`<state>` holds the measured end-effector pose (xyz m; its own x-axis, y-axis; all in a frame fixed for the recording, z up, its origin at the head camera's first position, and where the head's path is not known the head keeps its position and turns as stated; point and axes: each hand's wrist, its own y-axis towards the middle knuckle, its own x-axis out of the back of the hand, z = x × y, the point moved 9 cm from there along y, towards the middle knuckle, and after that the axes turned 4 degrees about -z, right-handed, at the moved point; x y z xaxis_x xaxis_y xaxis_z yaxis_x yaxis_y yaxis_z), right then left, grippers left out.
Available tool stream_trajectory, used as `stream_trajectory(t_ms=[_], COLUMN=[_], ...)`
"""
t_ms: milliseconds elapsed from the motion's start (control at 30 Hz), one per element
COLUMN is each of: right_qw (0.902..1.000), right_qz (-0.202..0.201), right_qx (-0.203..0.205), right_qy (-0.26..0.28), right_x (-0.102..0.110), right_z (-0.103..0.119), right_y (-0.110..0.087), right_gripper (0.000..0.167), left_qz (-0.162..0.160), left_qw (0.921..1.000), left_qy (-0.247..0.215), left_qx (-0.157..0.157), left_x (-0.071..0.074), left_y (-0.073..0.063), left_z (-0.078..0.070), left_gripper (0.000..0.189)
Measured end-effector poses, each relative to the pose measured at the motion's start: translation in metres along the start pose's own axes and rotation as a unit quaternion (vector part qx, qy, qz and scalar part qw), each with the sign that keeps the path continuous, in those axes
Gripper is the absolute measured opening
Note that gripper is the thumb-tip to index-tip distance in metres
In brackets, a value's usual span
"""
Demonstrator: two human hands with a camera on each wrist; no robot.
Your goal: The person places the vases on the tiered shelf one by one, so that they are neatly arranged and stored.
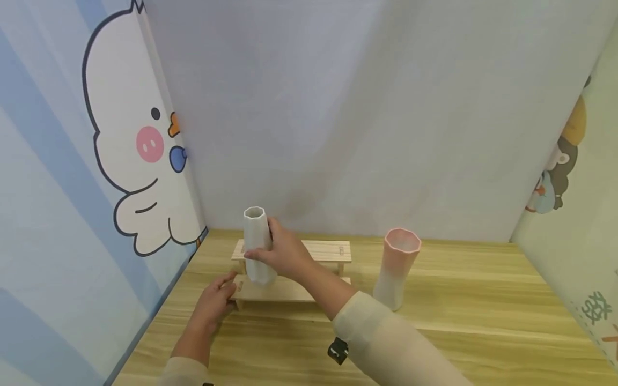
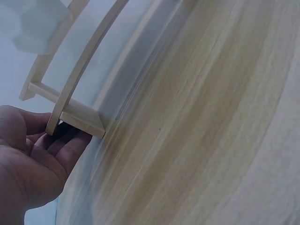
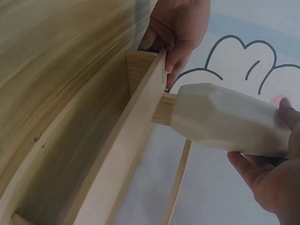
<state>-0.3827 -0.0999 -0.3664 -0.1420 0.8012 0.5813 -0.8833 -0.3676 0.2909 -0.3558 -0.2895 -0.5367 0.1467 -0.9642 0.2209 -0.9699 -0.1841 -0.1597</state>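
A white faceted vase (image 1: 257, 241) is gripped around its side by my right hand (image 1: 285, 249). It stands upright over the left part of a two-tier wooden rack (image 1: 289, 290). In the right wrist view, the base of the vase (image 3: 201, 115) appears just off the rack's lower board (image 3: 126, 140); whether they touch I cannot tell. My left hand (image 1: 213, 301) holds the left end of that lower board, thumb above and fingers beneath, as the left wrist view shows with the hand (image 2: 37, 154) at the board's end (image 2: 70, 84).
To the right of the rack a pink-and-white vase (image 1: 397, 268) stands on the wood-grain table (image 1: 458, 321). A pale curtain-like backdrop (image 1: 362, 118) rises behind the table. On the left, a wall panel (image 1: 130, 134) carries a cartoon bird. A small black device (image 1: 338, 351) sits by the right sleeve.
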Motion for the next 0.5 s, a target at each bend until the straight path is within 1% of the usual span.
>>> stream_trajectory(t_ms=[200,333,500], right_qw=[0.9999,0.9999,0.9996], right_qz=[0.013,0.013,0.012], right_qx=[-0.005,-0.01,-0.022], right_qy=[-0.003,-0.002,-0.013], right_x=[-0.013,-0.016,-0.022], right_z=[0.002,0.0,-0.004], right_y=[-0.001,-0.001,0.0], right_gripper=[0.084,0.084,0.083], left_qz=[0.004,0.01,0.008], left_qw=[1.0,0.9999,0.9999], left_qy=[0.003,0.0,-0.003], left_qx=[0.002,0.006,0.007], left_x=[0.002,0.0,0.0], left_y=[0.0,0.002,0.003], left_z=[0.0,0.0,0.001], left_gripper=[0.048,0.048,0.047])
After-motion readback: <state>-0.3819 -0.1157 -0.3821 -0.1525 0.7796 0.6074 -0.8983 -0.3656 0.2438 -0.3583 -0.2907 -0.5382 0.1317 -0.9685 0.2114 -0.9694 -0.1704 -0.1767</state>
